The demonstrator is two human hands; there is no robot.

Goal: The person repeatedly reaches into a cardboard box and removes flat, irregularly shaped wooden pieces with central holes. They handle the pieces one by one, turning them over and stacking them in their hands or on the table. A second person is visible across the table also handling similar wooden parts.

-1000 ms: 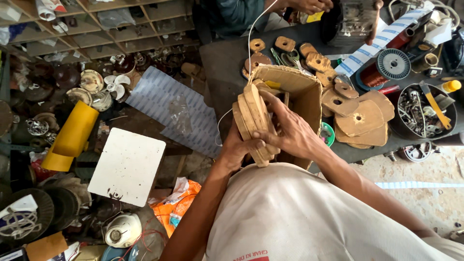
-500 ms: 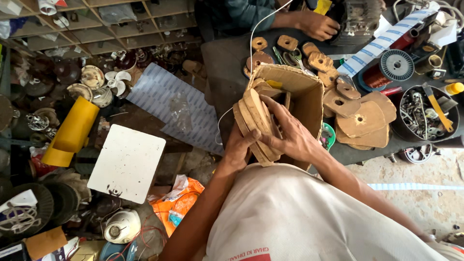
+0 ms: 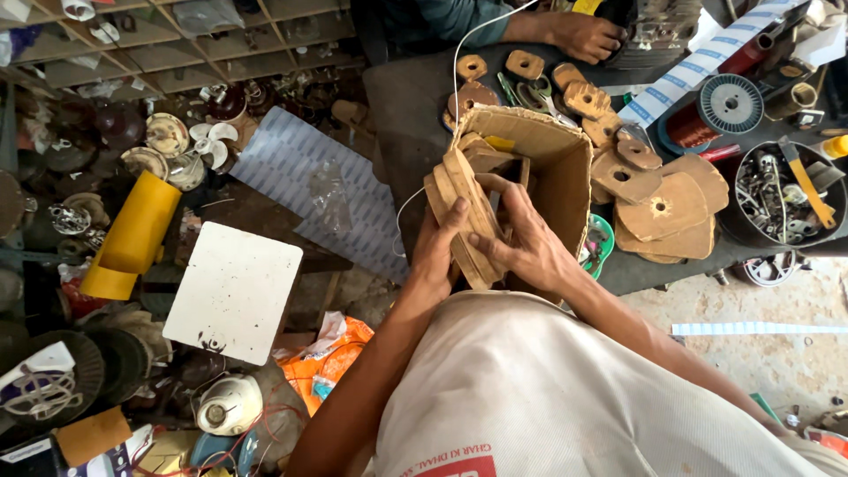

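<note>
- Since the earlier frames the stack of cardboard pieces (image 3: 464, 216) has tilted a little further left, and the other person's hand (image 3: 583, 35) at the far edge has drawn back toward the dark metal part (image 3: 658, 35).
- That stack stands on edge at the near left corner of the open cardboard box (image 3: 548, 168), pressed between both hands.
- The left hand (image 3: 437, 256) clasps the stack from the near left, thumb up along its outer face.
- The right hand (image 3: 526, 243) grasps it from the right, fingers spread over the inner pieces and reaching into the box; how many pieces it pinches is hard to tell.
- More pieces stand loose inside the box, far of the grip.
- Right of the box, brown cardboard discs (image 3: 662, 208) with centre holes lie heaped on the dark table (image 3: 402, 97).
- A spool of copper wire (image 3: 720, 110) and a round tub of metal parts (image 3: 782, 194) sit further right.
- Left, on the floor, lie a white board (image 3: 234, 291), a yellow sheet (image 3: 132, 234) and a patterned plastic sheet (image 3: 291, 168).
</note>
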